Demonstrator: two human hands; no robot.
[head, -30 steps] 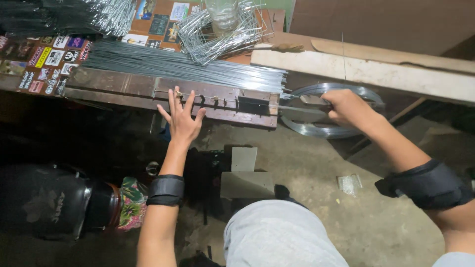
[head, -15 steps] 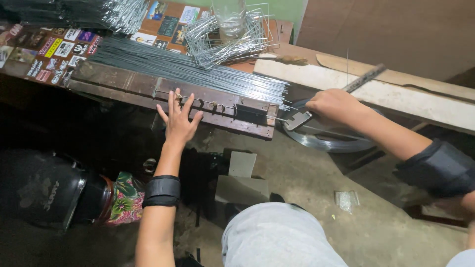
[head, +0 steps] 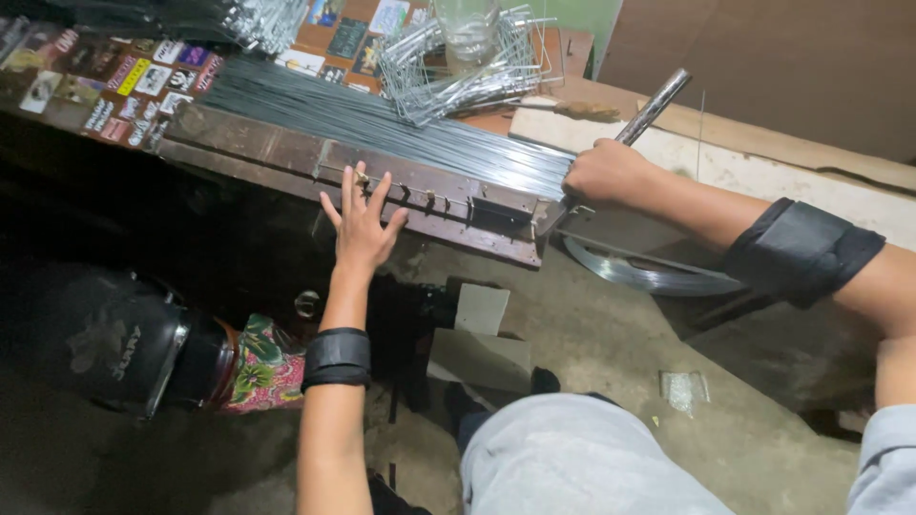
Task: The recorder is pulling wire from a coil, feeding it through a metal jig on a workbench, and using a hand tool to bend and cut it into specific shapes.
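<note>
My left hand (head: 361, 224) lies flat with fingers spread against the front of a long rusty metal bending jig (head: 434, 202) on the bench edge. My right hand (head: 603, 172) is closed around a metal lever handle (head: 653, 106) at the jig's right end, and the handle points up and to the right. A thick bundle of straight steel wires (head: 382, 119) lies across the bench just behind the jig. Both wrists carry black bands.
A heap of bent wire frames (head: 458, 67) and a clear plastic jar (head: 468, 29) stand behind the wires. A curved metal strip (head: 639, 277) hangs below the lever. A dark helmet (head: 105, 343) and flowered cloth (head: 260, 367) lie on the floor at left.
My right hand has swung the lever handle from low at the right up to a raised tilt. My left hand has stayed pressed on the jig.
</note>
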